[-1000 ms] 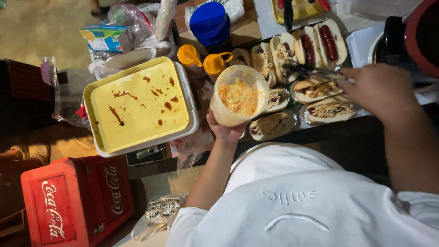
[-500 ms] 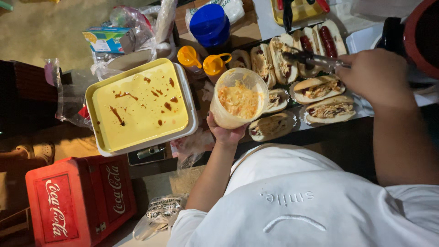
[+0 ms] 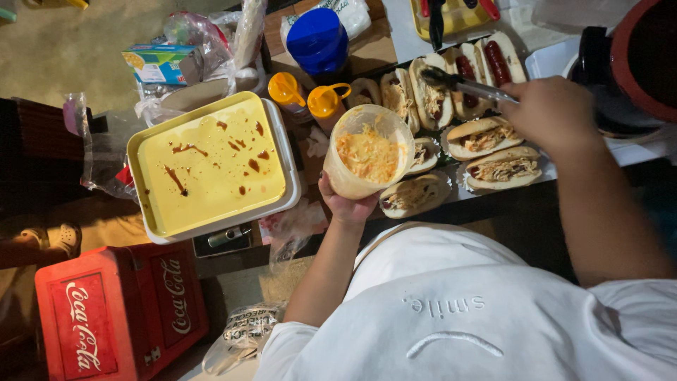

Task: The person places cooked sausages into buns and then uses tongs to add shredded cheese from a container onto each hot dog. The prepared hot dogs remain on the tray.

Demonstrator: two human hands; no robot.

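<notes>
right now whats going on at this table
A person in a white shirt is filling hot dog buns. The left hand holds a clear plastic tub of orange shredded slaw from below. The right hand grips metal tongs, whose tips reach over the upper row of buns. Several buns already hold filling; two at the far end show bare sausages. A yellow tray spattered with dark sauce sits beside them, with two yellow-capped squeeze bottles next to it.

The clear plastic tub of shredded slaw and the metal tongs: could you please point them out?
clear plastic tub of shredded slaw (image 3: pixel 369 152), head view, on its near wall.
metal tongs (image 3: pixel 471 86), head view, on the arms' middle.
</notes>
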